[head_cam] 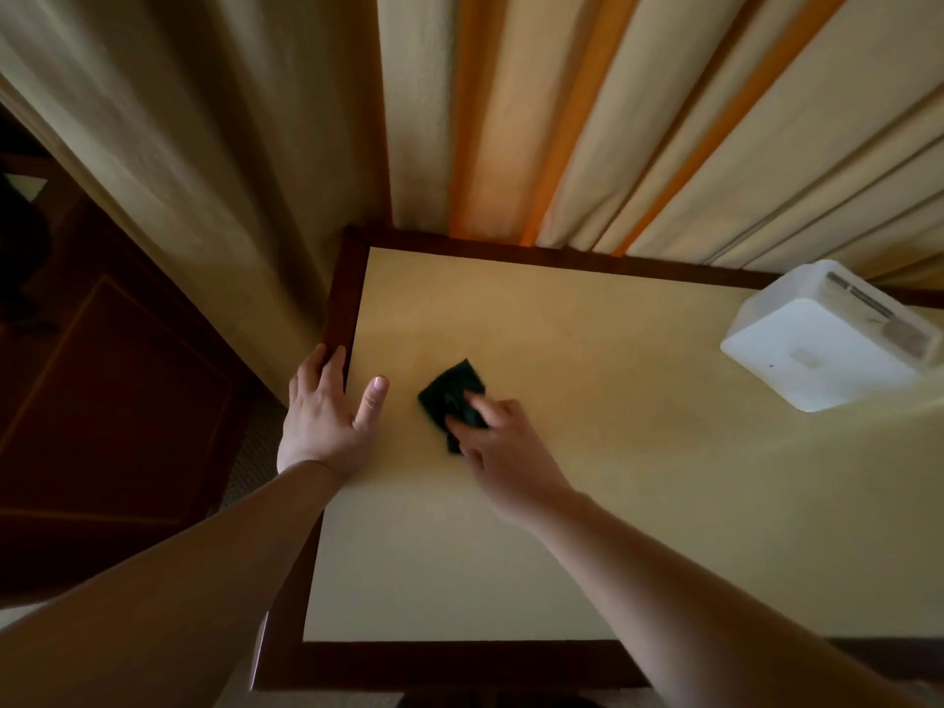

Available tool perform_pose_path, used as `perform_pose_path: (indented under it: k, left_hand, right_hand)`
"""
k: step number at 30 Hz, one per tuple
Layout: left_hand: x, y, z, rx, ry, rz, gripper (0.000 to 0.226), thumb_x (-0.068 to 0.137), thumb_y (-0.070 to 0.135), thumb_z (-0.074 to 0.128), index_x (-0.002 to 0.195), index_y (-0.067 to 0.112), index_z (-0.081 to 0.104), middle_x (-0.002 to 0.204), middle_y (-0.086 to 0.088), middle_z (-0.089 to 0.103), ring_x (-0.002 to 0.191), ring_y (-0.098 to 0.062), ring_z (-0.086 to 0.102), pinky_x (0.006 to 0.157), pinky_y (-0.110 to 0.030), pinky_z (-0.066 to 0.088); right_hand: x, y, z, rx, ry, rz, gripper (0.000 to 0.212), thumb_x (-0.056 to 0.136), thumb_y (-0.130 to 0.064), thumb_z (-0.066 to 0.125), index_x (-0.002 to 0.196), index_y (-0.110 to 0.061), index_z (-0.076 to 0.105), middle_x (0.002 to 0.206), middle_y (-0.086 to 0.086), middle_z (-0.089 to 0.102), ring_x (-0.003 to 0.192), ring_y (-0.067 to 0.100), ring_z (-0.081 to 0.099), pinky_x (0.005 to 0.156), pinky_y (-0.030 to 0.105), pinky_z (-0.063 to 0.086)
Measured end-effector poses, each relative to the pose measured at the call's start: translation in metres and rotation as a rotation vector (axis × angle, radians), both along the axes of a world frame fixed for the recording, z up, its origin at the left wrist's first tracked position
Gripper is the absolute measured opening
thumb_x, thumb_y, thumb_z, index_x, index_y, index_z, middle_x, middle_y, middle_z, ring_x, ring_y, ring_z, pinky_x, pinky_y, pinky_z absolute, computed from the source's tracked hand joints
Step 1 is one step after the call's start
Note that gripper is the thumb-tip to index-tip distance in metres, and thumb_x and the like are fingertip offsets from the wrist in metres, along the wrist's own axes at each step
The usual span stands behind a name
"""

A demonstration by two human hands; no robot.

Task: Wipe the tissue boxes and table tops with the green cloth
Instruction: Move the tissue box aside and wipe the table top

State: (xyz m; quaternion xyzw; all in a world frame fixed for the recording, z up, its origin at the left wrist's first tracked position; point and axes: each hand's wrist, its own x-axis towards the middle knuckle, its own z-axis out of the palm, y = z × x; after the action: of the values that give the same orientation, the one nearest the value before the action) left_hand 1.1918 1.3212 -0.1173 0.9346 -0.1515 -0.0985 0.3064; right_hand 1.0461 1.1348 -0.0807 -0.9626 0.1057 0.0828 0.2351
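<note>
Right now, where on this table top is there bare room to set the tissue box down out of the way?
The widest bare patch lies between the green cloth and the tissue box, running back to the curtains. The near strip along the front rim of the table is crossed only by the forearms. The left edge is crowded: left hand rests there, right hand presses the cloth.

Matt table top (587,477), dark wood rim (337,309)
</note>
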Motion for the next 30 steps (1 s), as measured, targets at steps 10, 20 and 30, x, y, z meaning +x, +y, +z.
perform_pose_path:
  k: [10, 20, 30]
  left_hand:
    - [-0.006, -0.002, 0.007, 0.102, 0.0, -0.028, 0.107, 0.086, 0.091, 0.014, 0.162, 0.017, 0.026, 0.164, -0.01, 0.023, 0.152, -0.032, 0.02, 0.118, -0.057, 0.033]
    - [-0.006, -0.002, 0.002, 0.226, 0.034, -0.079, 0.107, 0.084, 0.093, 0.021, 0.165, 0.024, 0.011, 0.171, -0.001, 0.001, 0.157, -0.026, 0.004, 0.125, -0.052, 0.023]
    - [-0.016, 0.0, 0.004, 0.256, -0.01, -0.107, 0.12, 0.077, 0.098, 0.01, 0.165, 0.017, 0.012, 0.172, -0.011, 0.0, 0.159, -0.025, -0.004, 0.127, -0.052, -0.005]
  right_hand:
    - [-0.145, -0.073, -0.001, -0.116, 0.059, -0.308, 0.038, 0.103, -0.017, 0.062, 0.14, -0.02, 0.066, 0.158, 0.009, 0.044, 0.135, 0.032, 0.041, 0.115, 0.047, 0.043]
    - [-0.077, -0.088, 0.006, -0.129, 0.111, -0.452, 0.043, 0.111, -0.026, 0.041, 0.153, -0.028, 0.051, 0.168, -0.001, 0.027, 0.137, 0.029, 0.035, 0.114, 0.034, 0.033]
    - [-0.172, -0.044, -0.002, -0.112, -0.005, -0.224, 0.037, 0.093, -0.018, 0.07, 0.13, -0.022, 0.074, 0.146, 0.001, 0.059, 0.124, 0.024, 0.052, 0.094, 0.045, 0.059]
